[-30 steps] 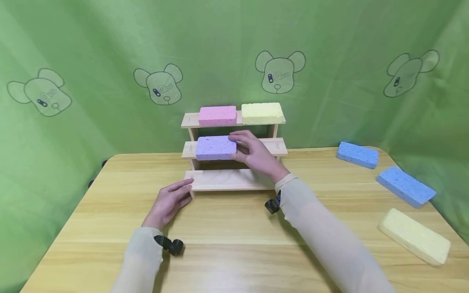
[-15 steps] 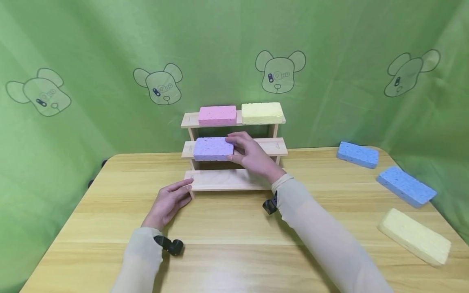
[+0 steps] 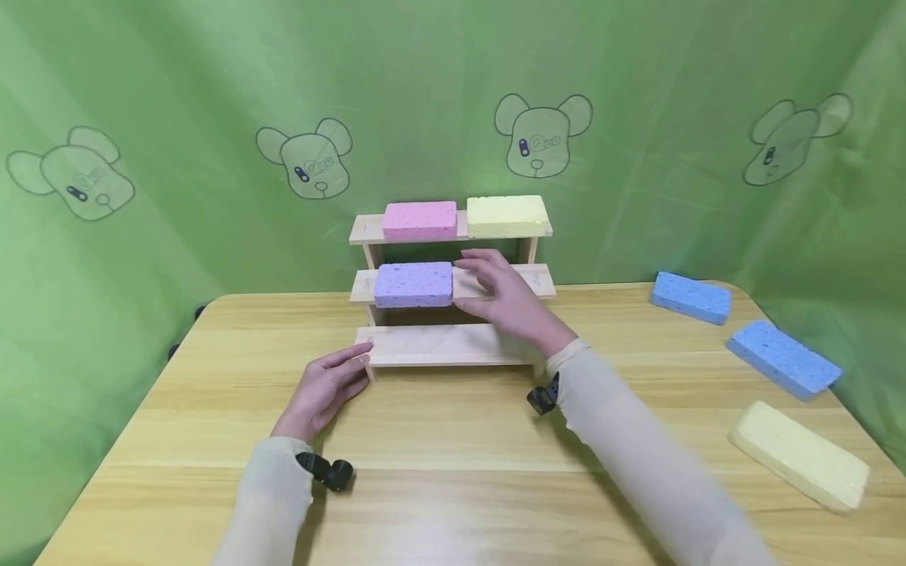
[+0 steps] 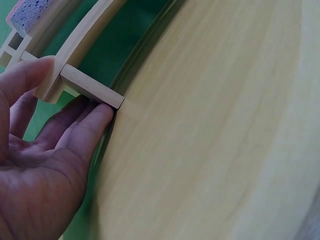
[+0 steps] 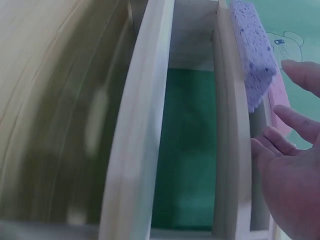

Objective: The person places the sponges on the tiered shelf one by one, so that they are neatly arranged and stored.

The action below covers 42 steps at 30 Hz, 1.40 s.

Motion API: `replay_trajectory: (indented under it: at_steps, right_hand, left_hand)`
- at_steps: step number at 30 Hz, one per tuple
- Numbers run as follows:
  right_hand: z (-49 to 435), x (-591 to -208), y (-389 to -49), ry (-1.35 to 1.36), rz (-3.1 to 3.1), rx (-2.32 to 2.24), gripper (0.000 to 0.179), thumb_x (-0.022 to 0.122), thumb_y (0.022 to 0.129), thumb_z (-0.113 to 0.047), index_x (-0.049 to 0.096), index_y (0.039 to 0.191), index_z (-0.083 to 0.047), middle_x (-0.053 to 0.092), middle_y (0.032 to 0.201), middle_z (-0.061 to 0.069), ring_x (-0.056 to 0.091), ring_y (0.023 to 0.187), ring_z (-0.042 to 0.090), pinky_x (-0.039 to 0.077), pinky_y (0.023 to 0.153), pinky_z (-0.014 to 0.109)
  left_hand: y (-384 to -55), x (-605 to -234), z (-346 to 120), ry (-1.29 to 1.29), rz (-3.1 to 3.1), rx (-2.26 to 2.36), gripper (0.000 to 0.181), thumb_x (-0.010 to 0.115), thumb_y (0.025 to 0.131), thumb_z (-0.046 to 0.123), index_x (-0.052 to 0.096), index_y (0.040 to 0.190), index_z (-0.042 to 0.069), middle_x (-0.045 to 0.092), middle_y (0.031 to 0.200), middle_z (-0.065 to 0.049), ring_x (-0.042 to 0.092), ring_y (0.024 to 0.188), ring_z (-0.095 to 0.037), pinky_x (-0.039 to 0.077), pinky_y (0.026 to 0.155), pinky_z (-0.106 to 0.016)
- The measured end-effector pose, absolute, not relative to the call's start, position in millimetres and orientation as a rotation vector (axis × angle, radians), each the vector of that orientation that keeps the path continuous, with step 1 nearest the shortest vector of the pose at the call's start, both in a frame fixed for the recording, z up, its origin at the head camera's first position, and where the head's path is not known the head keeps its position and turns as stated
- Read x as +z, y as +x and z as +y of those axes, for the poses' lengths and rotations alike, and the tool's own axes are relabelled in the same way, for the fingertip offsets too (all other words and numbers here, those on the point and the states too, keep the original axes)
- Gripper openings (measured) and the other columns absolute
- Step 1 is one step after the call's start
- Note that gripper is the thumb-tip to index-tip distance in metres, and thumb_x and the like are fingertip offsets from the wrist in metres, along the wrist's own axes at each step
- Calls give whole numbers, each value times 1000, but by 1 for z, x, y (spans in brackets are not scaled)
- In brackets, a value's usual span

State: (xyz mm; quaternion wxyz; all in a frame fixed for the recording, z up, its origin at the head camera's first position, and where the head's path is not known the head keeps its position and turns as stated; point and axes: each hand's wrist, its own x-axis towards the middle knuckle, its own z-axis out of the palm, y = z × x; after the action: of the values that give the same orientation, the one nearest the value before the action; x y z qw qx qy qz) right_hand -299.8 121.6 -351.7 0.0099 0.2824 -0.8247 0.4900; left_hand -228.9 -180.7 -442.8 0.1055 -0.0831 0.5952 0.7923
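A purple sponge [image 3: 414, 284] lies flat on the left half of the middle shelf of a three-step wooden display rack [image 3: 439, 346]. Just to its right is my right hand [image 3: 513, 303], thumb and fingers spread apart with nothing between them; the right wrist view shows a gap between fingertips and sponge [image 5: 252, 50]. My left hand [image 3: 329, 393] holds the left end of the bottom shelf, its thumb [image 4: 35, 75] on the board and other fingers against the leg [image 4: 92, 87]. On the top shelf sit a pink sponge [image 3: 421, 221] and a pale yellow sponge [image 3: 506, 217].
On the right of the wooden table [image 3: 439, 503] lie two blue sponges, the far blue sponge [image 3: 690, 297] and the nearer blue sponge [image 3: 783, 358], plus another pale yellow sponge [image 3: 800, 456]. A green curtain [image 3: 425, 94] with bear prints hangs behind the rack.
The purple sponge slid slightly left along the middle shelf with my right hand, which then let go and drew back to the right. My left hand stays at the rack's end.
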Motion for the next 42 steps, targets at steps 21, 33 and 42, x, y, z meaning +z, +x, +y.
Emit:
replay_trajectory:
  at_steps: [21, 33, 42]
  right_hand:
    - [212, -349, -260, 832, -2691, 1286, 56, 69, 92, -12, 47, 143, -5, 39, 147, 10, 41, 132, 40, 32, 111, 55]
    - [247, -345, -243, 856, -2627, 1331, 48, 69, 92, -3, 51, 137, 2, 46, 138, 15, 43, 130, 36, 34, 110, 45]
    - [266, -354, -238, 796, -2623, 1338, 44, 69, 92, -5, 56, 134, -3, 51, 136, 8, 48, 126, 29, 40, 105, 26]
  left_hand:
    - [-231, -442, -180, -252, 1744, 2322, 44, 66, 93, 4, 55, 134, -5, 45, 147, -13, 54, 122, -26, 49, 98, -36]
    - [-232, -443, -181, -222, 1751, 2318, 42, 65, 94, 3, 56, 133, -6, 44, 147, -15, 56, 120, -26, 49, 98, -36]
    - [-231, -443, -183, -216, 1746, 2333, 40, 65, 93, 2, 58, 132, -5, 45, 147, -14, 58, 117, -24, 50, 97, -37]
